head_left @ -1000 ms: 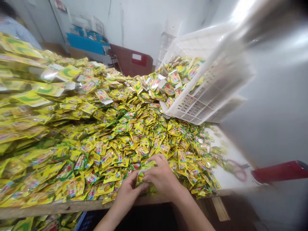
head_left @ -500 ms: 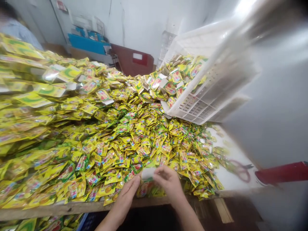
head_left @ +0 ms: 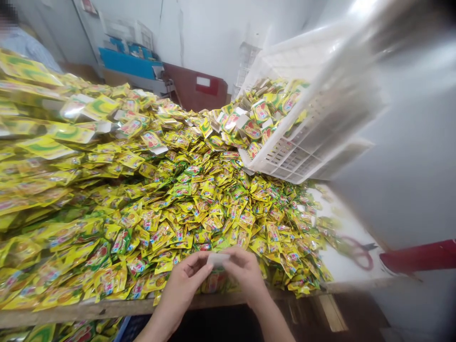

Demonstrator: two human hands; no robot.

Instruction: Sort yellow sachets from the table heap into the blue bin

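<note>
Between my two hands, at the table's front edge, is a small yellow-green paper box with a white end flap. My left hand grips it from the left, thumb and curled fingers at the flap. On the other side my right hand pinches the flap's right end with thumb and fingers. The lower part of the box is dim between the palms. Right behind the hands spreads a large heap of small yellow and green printed sachets, some of them close to my fingers.
A tilted white plastic crate holding small printed boxes rests on the heap. More flat boxes are piled at left. Pink-handled scissors and a red cylindrical object lie at right. Another person's sleeve shows far left.
My left hand's fingers have come up and curled around the box's top. The white flap shows smaller and more folded, and my right hand has drawn slightly closer to it.
</note>
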